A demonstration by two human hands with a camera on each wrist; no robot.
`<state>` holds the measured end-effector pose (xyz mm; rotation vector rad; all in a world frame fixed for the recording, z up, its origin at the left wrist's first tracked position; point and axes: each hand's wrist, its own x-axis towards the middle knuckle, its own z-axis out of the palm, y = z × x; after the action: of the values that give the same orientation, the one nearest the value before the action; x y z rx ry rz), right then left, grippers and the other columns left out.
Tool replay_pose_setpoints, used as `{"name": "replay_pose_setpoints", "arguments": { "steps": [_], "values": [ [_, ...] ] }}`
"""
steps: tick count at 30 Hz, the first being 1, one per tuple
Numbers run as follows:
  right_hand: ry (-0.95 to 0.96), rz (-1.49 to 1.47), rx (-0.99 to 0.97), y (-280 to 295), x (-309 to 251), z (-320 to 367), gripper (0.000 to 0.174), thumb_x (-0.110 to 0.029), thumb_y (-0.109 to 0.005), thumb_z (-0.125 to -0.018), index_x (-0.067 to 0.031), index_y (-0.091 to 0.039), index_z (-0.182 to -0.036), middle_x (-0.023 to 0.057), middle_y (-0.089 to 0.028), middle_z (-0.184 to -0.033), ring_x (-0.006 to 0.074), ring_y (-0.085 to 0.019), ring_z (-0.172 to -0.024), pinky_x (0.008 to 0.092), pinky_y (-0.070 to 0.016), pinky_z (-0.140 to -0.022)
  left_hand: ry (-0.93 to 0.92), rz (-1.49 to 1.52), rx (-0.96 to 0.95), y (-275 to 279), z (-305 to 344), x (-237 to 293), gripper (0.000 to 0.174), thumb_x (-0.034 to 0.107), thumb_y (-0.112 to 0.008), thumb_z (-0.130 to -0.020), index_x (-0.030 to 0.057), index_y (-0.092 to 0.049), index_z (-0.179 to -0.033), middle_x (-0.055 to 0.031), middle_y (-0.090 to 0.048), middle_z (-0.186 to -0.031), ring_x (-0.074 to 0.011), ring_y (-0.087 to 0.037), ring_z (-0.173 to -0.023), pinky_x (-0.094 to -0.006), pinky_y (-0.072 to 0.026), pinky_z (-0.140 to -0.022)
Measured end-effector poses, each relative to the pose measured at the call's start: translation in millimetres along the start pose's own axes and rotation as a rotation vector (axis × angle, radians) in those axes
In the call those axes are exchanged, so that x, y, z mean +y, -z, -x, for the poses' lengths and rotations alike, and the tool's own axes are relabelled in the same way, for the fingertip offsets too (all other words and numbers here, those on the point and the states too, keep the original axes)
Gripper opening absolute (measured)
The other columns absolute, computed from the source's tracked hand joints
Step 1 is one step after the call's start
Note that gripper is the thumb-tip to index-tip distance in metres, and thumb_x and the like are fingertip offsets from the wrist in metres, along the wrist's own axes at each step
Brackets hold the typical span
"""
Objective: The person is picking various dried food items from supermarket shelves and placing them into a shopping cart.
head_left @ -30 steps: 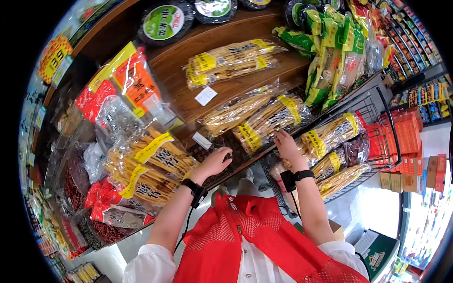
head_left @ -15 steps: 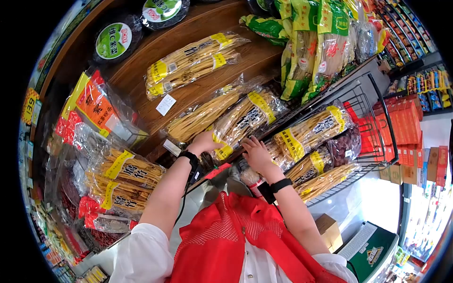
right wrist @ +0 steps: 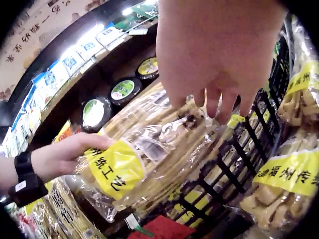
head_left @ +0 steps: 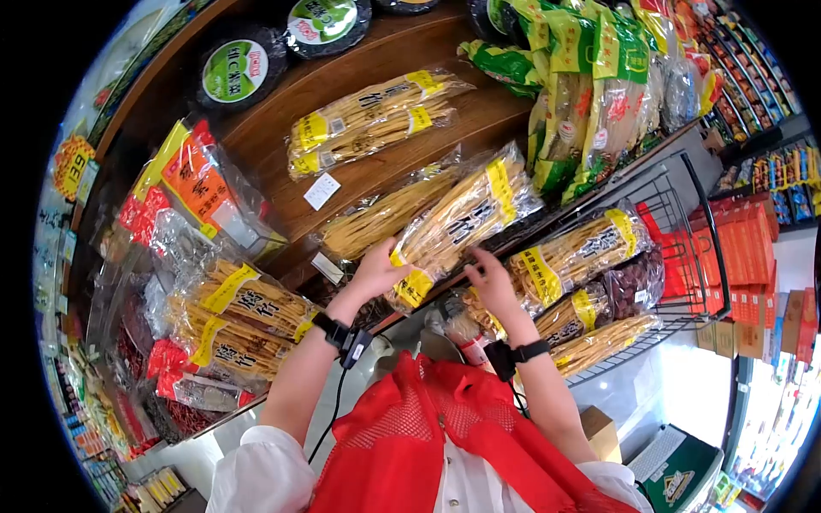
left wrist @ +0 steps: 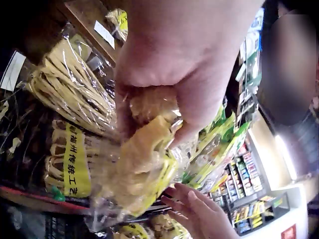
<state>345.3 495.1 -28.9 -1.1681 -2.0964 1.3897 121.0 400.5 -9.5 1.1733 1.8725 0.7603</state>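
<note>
A long clear bag of dried tofu sticks (head_left: 466,214) with yellow bands lies slanted over the lower shelf, its near end raised. My left hand (head_left: 376,274) grips that near end; in the left wrist view the thumb and fingers close round the bunched wrapper (left wrist: 154,104). By the bag's right side is my right hand (head_left: 496,286), its fingers loosely bent. The right wrist view has these fingertips (right wrist: 227,107) right at the bag's edge. Another bag of tofu sticks (head_left: 376,218) lies just behind on the shelf.
A black wire cart (head_left: 684,248) stands at the right, holding several tofu-stick bags and a bag of dark dried goods (head_left: 637,278). More tofu-stick bags (head_left: 244,321) lie at the left. Green-and-yellow packets (head_left: 599,103) stand at the back right, round dark packs (head_left: 235,73) at the back left.
My left hand has come from the shelf edge to the bag's near end and grips it. That end has risen. The right hand has shifted left, staying near the bag's side.
</note>
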Motion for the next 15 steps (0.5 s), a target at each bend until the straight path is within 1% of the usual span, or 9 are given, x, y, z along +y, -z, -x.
{"name": "replay_pose_setpoints", "arguments": {
  "steps": [1,2,4,5,6,8,10,13,15],
  "values": [
    [0.119,0.027,0.18,-7.4,16.2,-2.9,0.044,-0.019,-0.057,-0.082,0.0003,-0.043,-0.119,0.02,-0.052,-0.111,0.0315,-0.054,-0.098,0.036,-0.0441,-0.079,0.039,0.154,-0.028,5.9,14.9,5.3,0.049,0.01,-0.066,-0.07,-0.0041,-0.045,-0.112,-0.0135,-0.057,-0.101,-0.0188,-0.055,-0.088,-0.0276,-0.0434,-0.077],
    [0.024,-0.216,0.128,-6.6,13.9,-3.5,0.051,-0.022,-0.056,-0.084,-0.0001,-0.035,-0.125,0.0162,-0.047,-0.119,0.0259,-0.049,-0.107,0.0351,-0.0415,-0.083,0.04,0.154,-0.017,10.0,32.0,13.9,0.049,0.01,-0.066,-0.07,-0.0041,-0.045,-0.112,-0.0135,-0.057,-0.101,-0.0188,-0.055,-0.088,-0.0276,-0.0434,-0.077],
    [-0.081,-0.586,0.125,-6.0,-15.3,-2.5,0.059,-0.022,-0.054,-0.085,-0.0021,-0.023,-0.132,0.0111,-0.037,-0.129,0.0212,-0.04,-0.116,0.0328,-0.0376,-0.089,-0.045,0.69,-0.029,10.7,60.6,26.9,0.051,0.0,-0.062,-0.073,-0.0009,-0.04,-0.119,-0.0076,-0.056,-0.105,-0.0156,-0.054,-0.095,-0.0292,-0.042,-0.084],
    [-0.189,-0.812,-0.011,-0.3,-31.1,-1.8,0.064,-0.027,-0.052,-0.086,-0.0046,-0.017,-0.135,0.0078,-0.027,-0.136,0.0192,-0.031,-0.121,0.0328,-0.0324,-0.095,-0.106,0.757,-0.041,7.3,69.2,24.0,0.054,-0.002,-0.061,-0.074,0.0014,-0.037,-0.122,-0.0055,-0.054,-0.11,-0.0149,-0.051,-0.1,-0.0302,-0.0398,-0.089],
    [-0.252,-0.929,-0.012,-2.0,-48.3,2.8,0.064,-0.031,-0.052,-0.086,-0.0047,-0.019,-0.134,0.0085,-0.032,-0.133,0.019,-0.035,-0.12,0.0335,-0.0326,-0.096,-0.127,0.845,-0.074,6.7,78.5,29.0,0.054,-0.004,-0.06,-0.073,0.0015,-0.038,-0.122,-0.0058,-0.053,-0.113,-0.0145,-0.05,-0.103,-0.0304,-0.0393,-0.09],
    [0.08,-1.176,-0.25,-9.1,-83.7,9.9,0.066,-0.033,-0.052,-0.085,-0.0054,-0.018,-0.134,0.0068,-0.036,-0.13,0.017,-0.039,-0.115,0.0358,-0.036,-0.093,-0.177,0.807,-0.073,7.8,94.5,30.8,0.055,-0.004,-0.063,-0.071,0.002,-0.039,-0.12,-0.0057,-0.052,-0.112,-0.0131,-0.049,-0.102,-0.0293,-0.0388,-0.09],
    [0.005,-1.2,-0.214,-19.8,-118.0,20.6,0.058,-0.022,-0.056,-0.083,-0.0047,-0.027,-0.13,0.0054,-0.045,-0.121,0.0142,-0.046,-0.105,0.0335,-0.0402,-0.088,-0.189,0.668,-0.144,13.0,108.6,21.0,0.059,-0.004,-0.065,-0.069,0.002,-0.038,-0.121,-0.0049,-0.05,-0.114,-0.0133,-0.048,-0.104,-0.0297,-0.0389,-0.09],
    [0.067,-0.668,-0.242,-47.4,-162.9,42.7,0.04,-0.004,-0.066,-0.072,-0.0019,-0.051,-0.108,0.0029,-0.059,-0.094,0.0106,-0.055,-0.083,0.0271,-0.0452,-0.076,-0.304,0.825,0.018,28.8,146.7,9.0,0.063,-0.001,-0.065,-0.069,0.0025,-0.034,-0.124,-0.0047,-0.046,-0.118,-0.0118,-0.044,-0.108,-0.0289,-0.0386,-0.09],
    [0.095,-0.437,-0.289,-79.7,-180.2,70.6,0.034,-0.006,-0.068,-0.072,-0.0002,-0.054,-0.103,0.0038,-0.061,-0.087,0.009,-0.054,-0.078,0.027,-0.0455,-0.072,-0.201,0.96,0.051,41.5,177.2,-12.2,0.062,0.001,-0.067,-0.069,0.0028,-0.035,-0.123,-0.0038,-0.049,-0.115,-0.0113,-0.046,-0.105,-0.0287,-0.0396,-0.088]
  ]
}}
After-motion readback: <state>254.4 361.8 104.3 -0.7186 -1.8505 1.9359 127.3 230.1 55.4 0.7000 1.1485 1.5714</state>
